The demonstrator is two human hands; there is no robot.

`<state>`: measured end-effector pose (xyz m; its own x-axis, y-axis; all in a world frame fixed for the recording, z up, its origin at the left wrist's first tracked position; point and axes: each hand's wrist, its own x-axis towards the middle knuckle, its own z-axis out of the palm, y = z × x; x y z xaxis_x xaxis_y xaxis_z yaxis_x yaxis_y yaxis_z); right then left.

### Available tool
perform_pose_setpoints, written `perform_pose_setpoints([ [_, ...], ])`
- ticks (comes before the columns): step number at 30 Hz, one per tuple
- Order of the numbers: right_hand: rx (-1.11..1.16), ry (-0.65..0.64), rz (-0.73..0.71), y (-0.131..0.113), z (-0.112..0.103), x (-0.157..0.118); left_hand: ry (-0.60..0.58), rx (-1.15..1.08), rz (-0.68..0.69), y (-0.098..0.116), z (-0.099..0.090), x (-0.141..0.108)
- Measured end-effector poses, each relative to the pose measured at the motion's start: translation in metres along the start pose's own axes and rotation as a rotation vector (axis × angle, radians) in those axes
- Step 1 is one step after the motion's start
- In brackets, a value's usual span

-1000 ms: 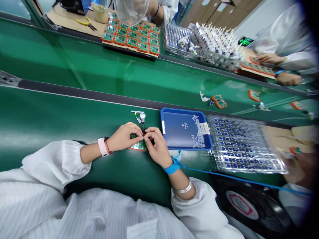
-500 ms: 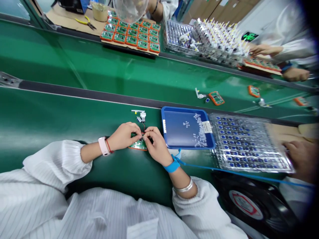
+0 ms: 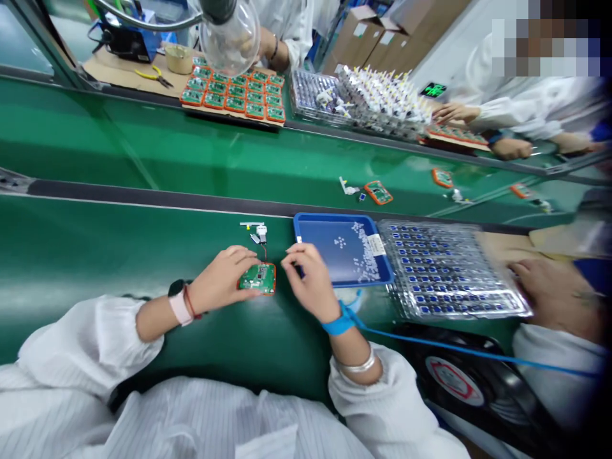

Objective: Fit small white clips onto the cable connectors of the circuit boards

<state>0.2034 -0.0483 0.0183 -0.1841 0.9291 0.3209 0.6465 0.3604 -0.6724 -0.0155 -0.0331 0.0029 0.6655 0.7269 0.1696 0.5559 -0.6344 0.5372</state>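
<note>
Green circuit board in an orange-red frame lies flat on the smooth green worktop, between the two hands and nearer the left. The left hand comes in low from the side, its fingers bent along the far edge of the board and its thumb along the near edge, so the board's left end sits in a loose, part-open grasp. The right hand is apart from the board, beside the near left corner of a blue tray, wrist angled inward, fingers curled and thumb close to the forefinger; whether anything small is pinched there cannot be told. A white label on the tray and a red-and-white label on a glossy black reel carry print too small to read. Small whitish pieces are scattered inside the blue plastic, mostly to the right. Beside it, a clear, shiny moulded tray holds rows of blue-faced parts. Thin dark-red wires run from the board to a blocky white plastic part.
</note>
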Motion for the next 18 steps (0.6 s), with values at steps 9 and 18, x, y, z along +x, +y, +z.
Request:
perform_pose_setpoints([
  [9,-0.308,0.202,0.346,0.130,-0.087,-0.004,-0.046,-0.058,0.006,-0.005,-0.020,0.024],
  [18,-0.443,0.026,0.353,0.127,-0.112,-0.027,0.677,0.052,-0.191,-0.090,-0.097,0.109],
])
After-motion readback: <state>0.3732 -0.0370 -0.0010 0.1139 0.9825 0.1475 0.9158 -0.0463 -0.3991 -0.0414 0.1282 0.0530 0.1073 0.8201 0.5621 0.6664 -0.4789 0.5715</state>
